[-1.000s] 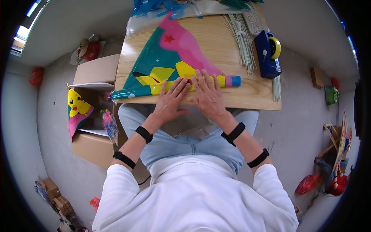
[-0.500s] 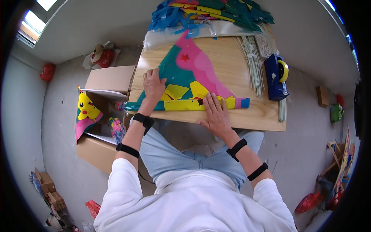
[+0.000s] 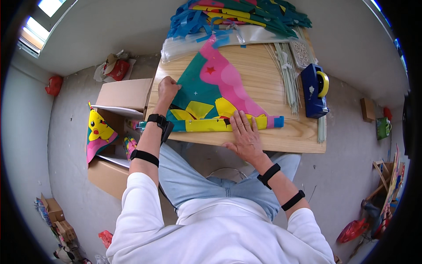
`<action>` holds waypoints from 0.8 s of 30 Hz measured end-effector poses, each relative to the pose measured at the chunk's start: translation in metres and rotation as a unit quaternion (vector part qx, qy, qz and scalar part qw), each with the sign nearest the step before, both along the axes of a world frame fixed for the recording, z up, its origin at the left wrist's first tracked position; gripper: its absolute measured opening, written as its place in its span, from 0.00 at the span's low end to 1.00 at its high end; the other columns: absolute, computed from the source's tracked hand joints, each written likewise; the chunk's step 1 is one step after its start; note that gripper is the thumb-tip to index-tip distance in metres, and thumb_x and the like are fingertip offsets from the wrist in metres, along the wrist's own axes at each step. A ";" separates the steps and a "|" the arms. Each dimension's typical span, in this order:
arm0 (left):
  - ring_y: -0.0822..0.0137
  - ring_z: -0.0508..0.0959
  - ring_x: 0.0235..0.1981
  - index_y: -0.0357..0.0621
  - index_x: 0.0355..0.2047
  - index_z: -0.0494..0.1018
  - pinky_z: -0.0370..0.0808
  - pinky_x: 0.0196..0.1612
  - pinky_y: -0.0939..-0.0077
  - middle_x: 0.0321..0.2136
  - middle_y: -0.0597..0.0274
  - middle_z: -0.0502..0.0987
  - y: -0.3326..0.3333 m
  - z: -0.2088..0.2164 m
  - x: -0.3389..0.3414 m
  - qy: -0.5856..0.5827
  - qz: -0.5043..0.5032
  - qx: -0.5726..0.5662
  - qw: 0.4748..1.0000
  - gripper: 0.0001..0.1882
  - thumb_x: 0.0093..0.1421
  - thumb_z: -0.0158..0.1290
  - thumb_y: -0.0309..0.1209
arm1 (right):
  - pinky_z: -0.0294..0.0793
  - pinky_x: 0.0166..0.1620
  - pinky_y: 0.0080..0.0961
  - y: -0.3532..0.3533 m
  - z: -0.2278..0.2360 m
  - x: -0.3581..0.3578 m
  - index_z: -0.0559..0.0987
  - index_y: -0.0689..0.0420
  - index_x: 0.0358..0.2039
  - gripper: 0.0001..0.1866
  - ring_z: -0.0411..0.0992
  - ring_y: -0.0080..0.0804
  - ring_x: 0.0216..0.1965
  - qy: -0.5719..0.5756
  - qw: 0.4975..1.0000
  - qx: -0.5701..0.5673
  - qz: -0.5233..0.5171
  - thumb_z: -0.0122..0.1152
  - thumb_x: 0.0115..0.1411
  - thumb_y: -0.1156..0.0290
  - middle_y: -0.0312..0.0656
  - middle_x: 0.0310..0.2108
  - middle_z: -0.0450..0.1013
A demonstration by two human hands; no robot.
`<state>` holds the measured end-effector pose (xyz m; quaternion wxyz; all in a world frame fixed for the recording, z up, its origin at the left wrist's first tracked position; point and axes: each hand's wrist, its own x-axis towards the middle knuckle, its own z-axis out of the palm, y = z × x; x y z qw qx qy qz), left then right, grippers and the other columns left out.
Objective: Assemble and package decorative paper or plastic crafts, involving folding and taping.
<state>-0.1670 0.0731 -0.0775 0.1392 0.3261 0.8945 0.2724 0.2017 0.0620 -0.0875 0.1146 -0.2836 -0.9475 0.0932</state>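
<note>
A triangular kite (image 3: pixel 211 94) of green, pink and yellow sheet is laid flat on a wooden table (image 3: pixel 281 141) in the upper middle of the frame, its tip pointing toward the top edge and its long lower edge rolled into a band running left to right just above the table's near edge. The left hand (image 3: pixel 168 88) is placed at the kite's left edge, near the table's left rim, with the fingers curled and pressed on the sheet; whether the edge is pinched cannot be told. The right hand (image 3: pixel 244 134) is laid flat with fingers spread on the rolled lower band, right of the centre, and nothing is held in it. A blue tape dispenser (image 3: pixel 314 90) with a yellow roll is seen at the table's right side, and a bundle of thin pale rods (image 3: pixel 286 75) lies between it and the kite. A stack of blue, green and yellow kite sheets (image 3: pixel 237 17) is piled at the table's far end, at the top of the frame. An open cardboard box (image 3: pixel 125 94) is seen left of the table, with a yellow and pink kite (image 3: pixel 99 132) beside it at the left.
</note>
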 end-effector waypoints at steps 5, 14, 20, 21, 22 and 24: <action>0.55 0.82 0.37 0.39 0.29 0.80 0.77 0.43 0.61 0.31 0.51 0.83 -0.001 -0.003 0.003 0.000 0.009 0.024 1.000 0.11 0.49 0.69 0.31 | 0.39 0.73 0.55 -0.001 0.002 -0.001 0.57 0.62 0.71 0.52 0.41 0.44 0.76 -0.003 1.000 -0.013 0.002 0.51 0.59 0.33 0.49 0.74 0.47; 0.66 0.78 0.28 0.37 0.29 0.79 0.74 0.36 0.70 0.25 0.59 0.80 -0.013 0.005 0.015 -0.083 0.060 0.131 0.986 0.08 0.51 0.67 0.25 | 0.38 0.74 0.54 -0.002 0.003 -0.001 0.57 0.61 0.71 0.51 0.41 0.44 0.76 -0.004 1.000 -0.012 0.002 0.53 0.60 0.36 0.49 0.74 0.47; 0.62 0.76 0.28 0.37 0.27 0.74 0.73 0.34 0.68 0.27 0.58 0.76 -0.034 0.007 0.039 0.078 -0.038 0.314 0.945 0.08 0.53 0.64 0.21 | 0.38 0.74 0.53 -0.001 0.001 -0.001 0.57 0.62 0.71 0.50 0.42 0.43 0.76 0.001 1.000 -0.001 0.001 0.51 0.60 0.35 0.49 0.74 0.48; 0.62 0.76 0.28 0.37 0.27 0.74 0.73 0.34 0.68 0.27 0.58 0.76 -0.038 0.007 0.044 0.083 -0.038 0.317 0.944 0.08 0.53 0.64 0.21 | 0.38 0.74 0.53 -0.001 0.000 0.000 0.58 0.62 0.70 0.50 0.42 0.43 0.76 -0.001 1.000 0.005 -0.005 0.50 0.61 0.35 0.49 0.74 0.49; 0.60 0.76 0.29 0.38 0.27 0.73 0.73 0.34 0.68 0.27 0.57 0.75 -0.042 0.007 0.048 0.103 -0.056 0.320 0.940 0.08 0.53 0.63 0.20 | 0.38 0.74 0.53 -0.002 0.000 0.000 0.58 0.62 0.70 0.50 0.42 0.43 0.76 0.004 1.000 0.000 0.000 0.50 0.61 0.35 0.49 0.74 0.49; 0.57 0.76 0.30 0.38 0.27 0.73 0.73 0.34 0.67 0.28 0.56 0.75 -0.043 0.009 0.050 0.124 -0.074 0.323 0.935 0.08 0.53 0.63 0.20 | 0.38 0.74 0.53 -0.002 -0.001 -0.001 0.59 0.63 0.70 0.50 0.43 0.44 0.76 0.001 1.000 0.010 -0.005 0.49 0.61 0.34 0.50 0.73 0.49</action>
